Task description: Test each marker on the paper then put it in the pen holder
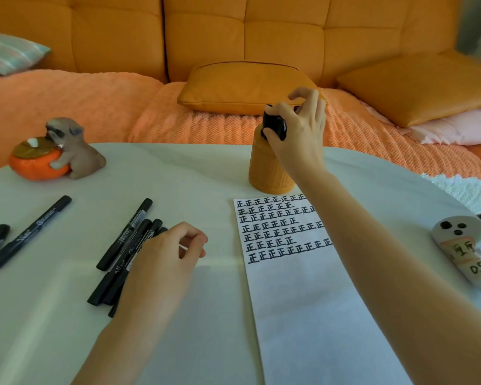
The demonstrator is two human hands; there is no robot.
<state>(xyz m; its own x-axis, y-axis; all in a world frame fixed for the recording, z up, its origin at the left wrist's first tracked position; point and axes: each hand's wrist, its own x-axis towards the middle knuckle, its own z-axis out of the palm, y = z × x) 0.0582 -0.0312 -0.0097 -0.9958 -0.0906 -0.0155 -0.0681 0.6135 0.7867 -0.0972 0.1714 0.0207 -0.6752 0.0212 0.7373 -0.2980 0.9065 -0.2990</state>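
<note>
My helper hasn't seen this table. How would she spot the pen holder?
On the white table, look just past the far end of the paper. The pen holder is the upright orange cylinder there, taller than the squat orange dog ornament.

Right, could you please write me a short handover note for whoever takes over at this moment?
Right hand grips black marker ends at the mouth of the orange pen holder.
Left hand rests, loosely curled, on a cluster of markers on the table.
Done: paper carries rows of test marks.
Left: that cluster and more markers at the far left.
</note>
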